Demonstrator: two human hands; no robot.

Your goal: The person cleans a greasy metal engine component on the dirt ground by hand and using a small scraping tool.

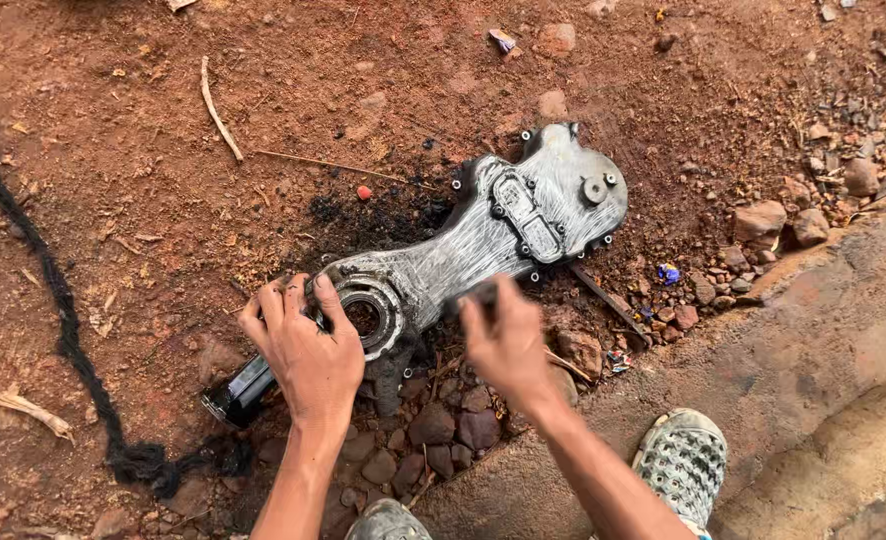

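Scene: A person crouches over a long, grey, grease-streaked cast-metal engine cover [483, 235] lying flat on red dirt ground [143, 180], its wide bolted end pointing away and its narrow ringed end nearest the body.

Left hand: The left hand [308, 350] is spread over the narrow end, fingers curled on the rim of the round bearing opening [366, 315], pinning the casting to the soil rather than lifting it.

Right hand: The right hand [508, 345] is blurred with motion over the middle of the cover; the fingers are bunched as if round something small and dark, but the blur hides what it is, so whether the grip is closed on a tool cannot be told.

Beside the left wrist: A dark, squat cylindrical can or bottle [238, 392] lies on its side, partly under the hand.

Ground: Black oily residue [363, 220] stains the dirt just beyond the casting (a sign of grime coming off). A black frayed cord [58, 310] snakes down the left, loose stones [443, 425] sit near the feet, and a concrete kerb [813, 340] runs at right.

Footwear: A pale perforated clog [683, 460] shows below the right forearm.

Doing it well: Judging by the streaked surface, scrubbing goes best with the left hand pressing firmly so the cover cannot skid, strokes running along its length, and grit kept out of the bearing opening.
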